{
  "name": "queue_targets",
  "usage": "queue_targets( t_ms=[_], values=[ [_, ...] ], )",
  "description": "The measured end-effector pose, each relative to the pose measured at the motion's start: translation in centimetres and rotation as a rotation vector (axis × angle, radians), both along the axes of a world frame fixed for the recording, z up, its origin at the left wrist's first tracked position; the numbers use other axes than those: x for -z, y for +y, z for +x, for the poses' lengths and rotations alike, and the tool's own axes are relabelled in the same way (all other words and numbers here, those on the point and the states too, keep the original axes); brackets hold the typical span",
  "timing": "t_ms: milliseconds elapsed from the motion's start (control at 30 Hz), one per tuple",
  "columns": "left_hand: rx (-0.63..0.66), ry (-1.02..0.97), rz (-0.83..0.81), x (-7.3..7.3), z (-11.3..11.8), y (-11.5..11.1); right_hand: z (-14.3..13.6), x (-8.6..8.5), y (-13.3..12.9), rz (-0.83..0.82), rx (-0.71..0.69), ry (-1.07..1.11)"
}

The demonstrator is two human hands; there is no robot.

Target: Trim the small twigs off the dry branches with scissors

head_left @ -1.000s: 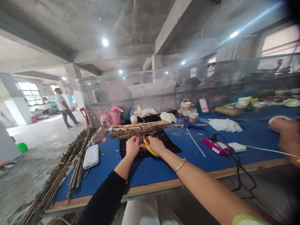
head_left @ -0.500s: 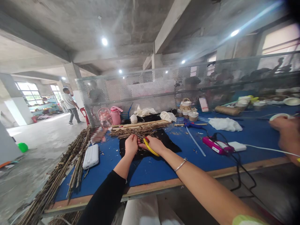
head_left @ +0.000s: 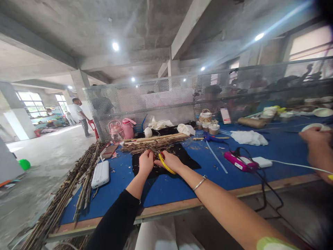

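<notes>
Little has shifted on the bench since a second ago: both hands stay over the black cloth, while the person walking at the far left has gone further off and a brown card by the power bank now shows.

Left hand is curled, fingers pressed together around a thin twig at the near edge of the twig bundle; how firmly it pinches I cannot tell. Right hand is closed through the yellow handles of the scissors, the blades pointing toward the left hand, apart or shut I cannot tell.

Such a twig looks light, dry and stiff, likely brittle, so it is best held close to the cut point, not at the tip. Scissors are rigid and want a grip through the loops.

Long stalks hang off the table's left edge. A pink device with cables lies to the right, and a co-worker's hand holds a white roll at the far right.
</notes>
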State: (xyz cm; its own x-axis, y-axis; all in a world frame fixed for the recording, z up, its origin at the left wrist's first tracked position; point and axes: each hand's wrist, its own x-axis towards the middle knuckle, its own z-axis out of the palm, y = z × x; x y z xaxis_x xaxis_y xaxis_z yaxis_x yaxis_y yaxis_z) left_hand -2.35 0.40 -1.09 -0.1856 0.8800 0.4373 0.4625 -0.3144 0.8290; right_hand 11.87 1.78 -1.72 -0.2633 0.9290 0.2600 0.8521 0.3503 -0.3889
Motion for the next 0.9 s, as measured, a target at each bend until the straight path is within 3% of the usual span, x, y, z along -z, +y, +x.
queue_targets(
  t_ms=[367, 900],
  values=[
    [-0.042, 0.155, 0.043, -0.25, -0.18, -0.1, 0.09, -0.54, -0.54, 0.022, 0.02, -0.025],
    [-0.02, -0.099, -0.026, 0.15, 0.21, 0.32, 0.09, -0.44, -0.43, 0.046, 0.03, -0.04]
  ],
)
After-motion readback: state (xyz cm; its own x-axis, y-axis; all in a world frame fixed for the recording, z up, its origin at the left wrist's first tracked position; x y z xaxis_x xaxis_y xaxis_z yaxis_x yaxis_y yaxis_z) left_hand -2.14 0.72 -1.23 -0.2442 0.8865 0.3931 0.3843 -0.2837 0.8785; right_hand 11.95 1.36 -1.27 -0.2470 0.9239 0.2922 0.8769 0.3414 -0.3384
